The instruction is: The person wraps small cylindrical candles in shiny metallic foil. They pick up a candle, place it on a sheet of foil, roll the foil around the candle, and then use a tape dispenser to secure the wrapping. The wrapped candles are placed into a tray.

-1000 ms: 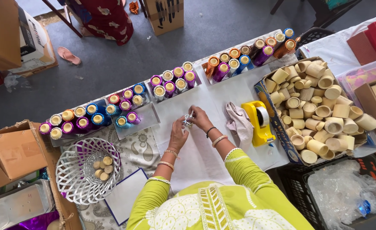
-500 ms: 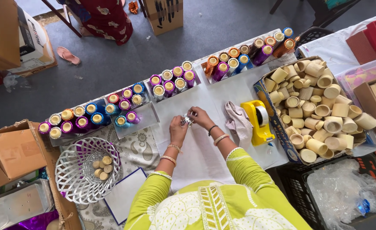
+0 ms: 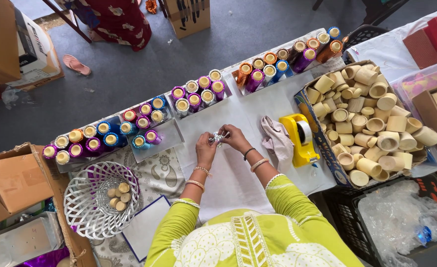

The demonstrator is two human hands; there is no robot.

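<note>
My left hand (image 3: 206, 150) and my right hand (image 3: 234, 138) meet over a white cloth on the table (image 3: 258, 106). Between their fingertips they hold a small shiny silver piece (image 3: 218, 138), pinched from both sides. Both wrists wear bangles and the sleeves are lime green. Just beyond the hands stand rows of small cylinders wrapped in shiny purple, blue and orange foil (image 3: 198, 94). What exactly the silver piece is cannot be made out.
A yellow tape dispenser (image 3: 301, 138) and a crumpled pale cloth (image 3: 276, 139) lie right of my hands. A box of plain wooden cups (image 3: 367, 123) fills the right side. A white wire basket (image 3: 99, 200) with several wooden discs sits at left, beside cardboard boxes (image 3: 10, 183).
Both hands stay together on the silver piece, shifting only slightly as the fingers work it. Nothing else on the table has moved.
</note>
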